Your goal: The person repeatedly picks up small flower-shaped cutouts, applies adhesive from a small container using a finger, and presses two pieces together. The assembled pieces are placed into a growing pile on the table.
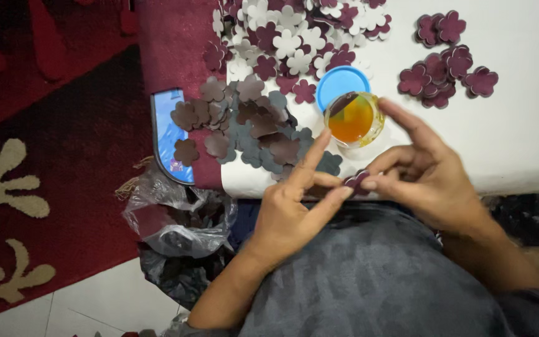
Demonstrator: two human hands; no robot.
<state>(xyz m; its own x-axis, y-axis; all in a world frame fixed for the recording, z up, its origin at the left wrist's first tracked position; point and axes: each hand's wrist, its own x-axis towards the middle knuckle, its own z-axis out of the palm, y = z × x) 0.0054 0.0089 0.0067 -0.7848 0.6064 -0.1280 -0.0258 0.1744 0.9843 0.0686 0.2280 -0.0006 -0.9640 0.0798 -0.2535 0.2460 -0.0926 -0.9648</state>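
Head view, small maroon flower cutout [357, 180] pinched between fingertips of left hand [291, 209] and right hand [428, 178], held at white table [525, 125] edge, just below open jar of amber glue [352, 118], blue lid [342, 83] behind, grey-brown cutouts [251, 125] heaped at left.

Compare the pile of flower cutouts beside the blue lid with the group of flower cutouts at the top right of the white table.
The pile of grey and brown flower-shaped cutouts is large, muted in colour and heaped with much overlap, left of the round blue plastic lid. The group of maroon flower-shaped cutouts is smaller, uniformly dark red and lies in a few small clusters. Both share the same petal outline and lie on the white table.
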